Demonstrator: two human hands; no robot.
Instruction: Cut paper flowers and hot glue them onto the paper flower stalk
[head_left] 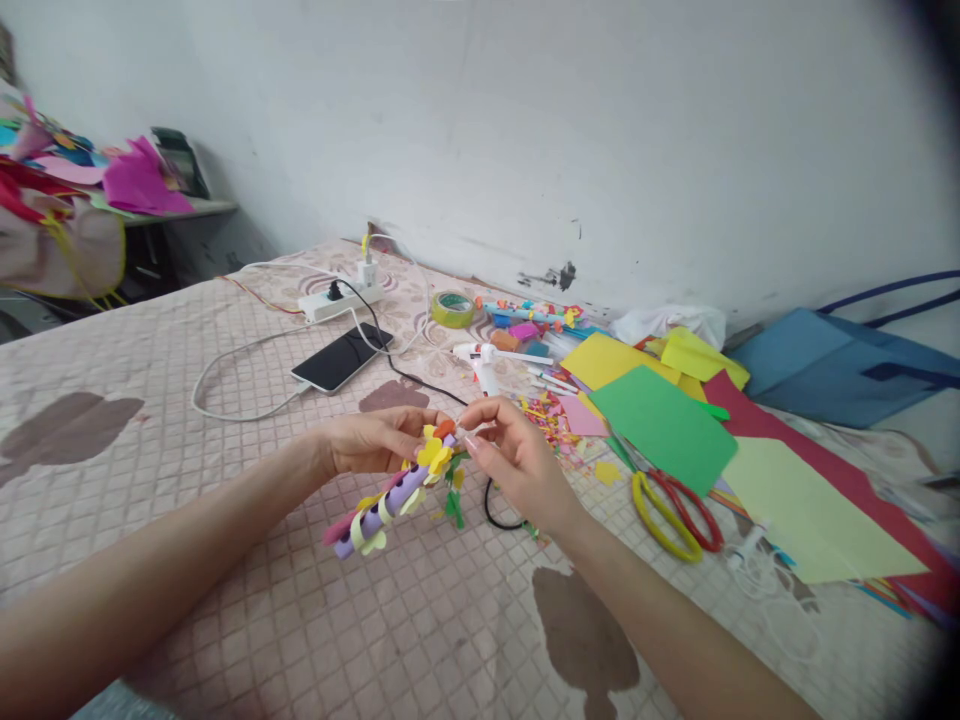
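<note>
My left hand [379, 438] is closed around the upper part of a purple paper tube [401, 497] trimmed with dark dots, pale strips and paper flowers. A yellow paper flower [435, 453] and an orange piece [445, 430] sit near its upper end. The tube slants, its lower end toward me, with a pink roll [339, 528] alongside. My right hand [514, 455] pinches at the tube's upper end; a small whitish bit shows at the fingertips, too small to name. Green paper fringe [454, 505] hangs below the flowers.
Behind my hands lie a phone [341, 358] on a cable, a power strip [341, 300], a tape roll [453, 309] and a white glue gun [487, 365]. Scissors [675, 510], green paper [654, 425] and paper scraps [547, 420] spread to the right. A wall [525, 130] borders the far side.
</note>
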